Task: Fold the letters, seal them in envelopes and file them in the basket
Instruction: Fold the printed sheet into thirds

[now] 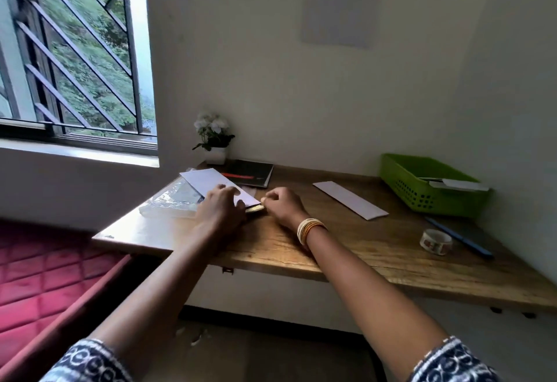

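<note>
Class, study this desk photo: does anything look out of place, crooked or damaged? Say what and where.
Nothing is damaged or spilled. Slightly untidy: the white envelope under the left hand lies askew over a plastic packet, and the envelopes in the green basket poke over its rim.

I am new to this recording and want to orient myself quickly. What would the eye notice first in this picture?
First, the two hands at the middle of the wooden desk: the left hand lies on a white envelope, and the right hand is curled beside it, seemingly pinching at its corner. Next, the bright green basket at the far right of the desk, already holding white envelopes. A second white envelope lies flat between the hands and the basket.
</note>
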`<state>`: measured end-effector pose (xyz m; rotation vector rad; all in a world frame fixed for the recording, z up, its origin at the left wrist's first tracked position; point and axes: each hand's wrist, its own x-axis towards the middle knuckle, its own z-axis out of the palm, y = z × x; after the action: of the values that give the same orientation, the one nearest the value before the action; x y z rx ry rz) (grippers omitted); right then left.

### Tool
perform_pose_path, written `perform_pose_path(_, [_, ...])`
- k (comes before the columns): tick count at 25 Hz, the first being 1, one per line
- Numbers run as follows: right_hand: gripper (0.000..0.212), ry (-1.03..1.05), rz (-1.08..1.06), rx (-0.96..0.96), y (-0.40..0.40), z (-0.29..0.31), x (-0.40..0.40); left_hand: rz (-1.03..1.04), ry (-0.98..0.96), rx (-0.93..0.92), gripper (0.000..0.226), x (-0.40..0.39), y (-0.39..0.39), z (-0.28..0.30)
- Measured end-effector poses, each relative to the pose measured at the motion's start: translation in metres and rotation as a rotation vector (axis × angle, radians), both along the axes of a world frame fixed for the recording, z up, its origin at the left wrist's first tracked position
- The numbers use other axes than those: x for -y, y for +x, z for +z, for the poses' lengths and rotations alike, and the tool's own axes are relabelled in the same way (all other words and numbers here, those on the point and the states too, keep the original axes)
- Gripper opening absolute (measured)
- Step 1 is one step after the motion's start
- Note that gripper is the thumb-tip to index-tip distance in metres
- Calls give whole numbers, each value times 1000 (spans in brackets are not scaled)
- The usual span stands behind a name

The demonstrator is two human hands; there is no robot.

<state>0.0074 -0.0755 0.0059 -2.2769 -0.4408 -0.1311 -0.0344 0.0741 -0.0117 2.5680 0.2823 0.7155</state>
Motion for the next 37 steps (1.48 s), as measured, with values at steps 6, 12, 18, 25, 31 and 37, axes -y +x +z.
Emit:
perform_pose_path(6, [12, 169, -22, -86, 10, -2, -22, -91, -31, 55, 35, 4, -1, 0])
perform_pose_path(12, [5, 657, 112, -533, -6, 14, -1, -251, -107, 265, 37, 11, -7, 3])
perform_pose_path(18, [15, 688, 21, -513, -6, 18, 37, -333, -70, 263, 43, 29, 4, 13])
perform_pose_path(25, [22, 675, -162, -440, 20, 21, 85, -462, 12, 59, 42, 64, 40, 25])
perform_pose_path(31, [33, 416, -157, -398, 38, 17, 97, -461, 161, -187, 39, 80, 71, 21])
perform_pose_path(37, [37, 240, -97, -288, 49, 11, 103, -475, 160, -178, 30, 75, 82, 14])
